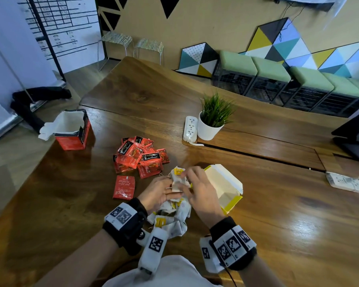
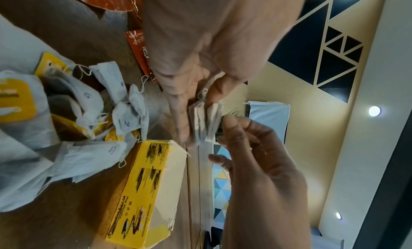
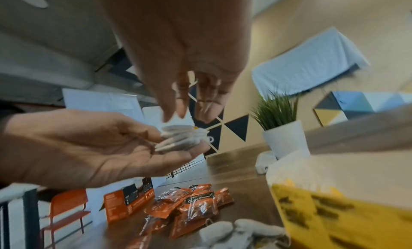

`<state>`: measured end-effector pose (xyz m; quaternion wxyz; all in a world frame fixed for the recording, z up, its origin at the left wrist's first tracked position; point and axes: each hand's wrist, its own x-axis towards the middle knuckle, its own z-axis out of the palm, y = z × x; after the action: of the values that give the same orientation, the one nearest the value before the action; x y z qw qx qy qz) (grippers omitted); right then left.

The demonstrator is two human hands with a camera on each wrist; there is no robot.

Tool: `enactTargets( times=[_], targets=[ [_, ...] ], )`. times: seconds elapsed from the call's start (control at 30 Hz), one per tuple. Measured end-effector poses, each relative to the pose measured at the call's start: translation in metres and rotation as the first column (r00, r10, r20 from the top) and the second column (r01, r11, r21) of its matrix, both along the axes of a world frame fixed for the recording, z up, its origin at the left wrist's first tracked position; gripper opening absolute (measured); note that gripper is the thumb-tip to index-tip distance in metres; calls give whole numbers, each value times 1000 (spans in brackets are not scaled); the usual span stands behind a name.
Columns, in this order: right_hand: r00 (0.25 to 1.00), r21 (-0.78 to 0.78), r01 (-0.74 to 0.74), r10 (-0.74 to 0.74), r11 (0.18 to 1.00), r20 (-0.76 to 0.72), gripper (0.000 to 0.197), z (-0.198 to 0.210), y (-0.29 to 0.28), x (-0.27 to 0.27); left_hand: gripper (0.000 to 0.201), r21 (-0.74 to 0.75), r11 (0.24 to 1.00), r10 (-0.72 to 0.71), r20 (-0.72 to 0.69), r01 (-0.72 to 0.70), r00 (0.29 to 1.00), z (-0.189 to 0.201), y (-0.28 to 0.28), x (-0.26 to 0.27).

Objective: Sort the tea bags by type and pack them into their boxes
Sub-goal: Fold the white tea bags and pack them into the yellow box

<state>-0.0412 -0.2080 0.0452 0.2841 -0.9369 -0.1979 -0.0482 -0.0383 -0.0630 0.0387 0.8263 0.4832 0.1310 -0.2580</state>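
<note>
The left hand (image 1: 158,193) pinches a small stack of white tea bags (image 1: 177,181), light, limp paper best squeezed flat-faced, while the right hand's (image 1: 201,191) loosely spread fingers (image 2: 236,127) hover over it holding nothing.

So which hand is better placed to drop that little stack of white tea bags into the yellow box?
Probably the right hand: it hovers beside the open yellow box, right at the stack of white tea bags that the left hand holds further from the box.
</note>
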Motion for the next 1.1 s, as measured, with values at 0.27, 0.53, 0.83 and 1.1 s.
enactTargets(
  times=[0.27, 0.53, 0.83, 1.1],
  targets=[
    [977, -179, -124, 151, 976, 148, 19, -1, 0, 3, 28, 35, 998, 58, -124, -54, 991, 5, -3, 9],
    [980, -186, -179, 192, 966, 54, 14, -2, -3, 8, 35, 34, 998, 64, -152, -59, 986, 8, -4, 8],
    [998, 106, -45, 41, 993, 36, 9, 16, -9, 16, 41, 0, 1000, 6, -136, -6, 991, 11, 0, 8],
    [984, 17, -153, 154, 988, -85, 7, 7, -5, 15, 28, -23, 999, -45, -79, 43, 996, 7, -1, 5]
  ],
)
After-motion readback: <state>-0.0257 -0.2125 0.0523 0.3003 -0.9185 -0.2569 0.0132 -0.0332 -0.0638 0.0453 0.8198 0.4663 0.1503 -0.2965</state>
